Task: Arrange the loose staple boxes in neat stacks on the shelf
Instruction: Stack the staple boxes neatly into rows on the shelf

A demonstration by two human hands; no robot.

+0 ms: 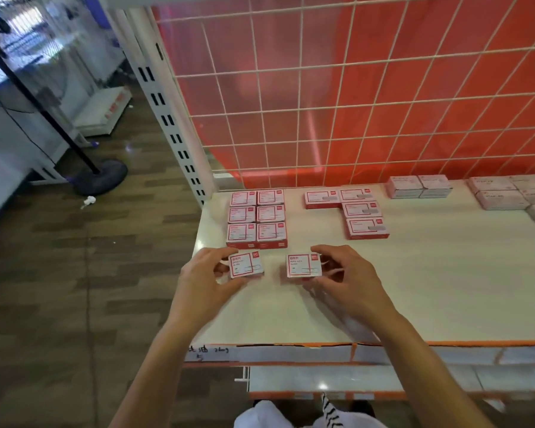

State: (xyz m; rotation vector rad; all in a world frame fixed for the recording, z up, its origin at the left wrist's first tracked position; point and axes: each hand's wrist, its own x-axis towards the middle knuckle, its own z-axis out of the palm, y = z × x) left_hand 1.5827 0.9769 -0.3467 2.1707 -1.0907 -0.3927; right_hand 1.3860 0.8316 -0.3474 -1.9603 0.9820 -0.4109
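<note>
**Q:** Where do we find the hands?

**A:** Over the front of the white shelf point(414, 288), near its left end. Our left hand point(204, 273) pinches the first box point(246, 265), small and red-and-white, between thumb and fingertips. Our right hand point(349, 279) pinches the second box point(304, 266) the same way. Both boxes face label-up, side by side with a gap between them.

**Q:** Are they resting on the shelf?

**A:** We cannot tell; they are at or just above its surface.

**Q:** And the rest of the stock?

**A:** Just behind the first box we see a block of six boxes point(257, 217), two across and three deep, edges touching. To its right and apart from it, four more form an L-shaped group point(360, 210). Two lie side by side at the back, and two run forward from the right one. Further right along the back, paler boxes point(419, 186) stand in a tight cluster. Another pale cluster point(501, 196) runs out of the picture at the right edge.

**Q:** What frames the scene?

**A:** A white wire grid point(300, 111) backs the shelf, with a red panel point(414, 72) behind it. A slotted white upright point(167, 118) rises at the shelf's left corner. Beyond it we see wood-patterned floor point(59, 273), where a black pole stands on a round base point(101, 177).
</note>
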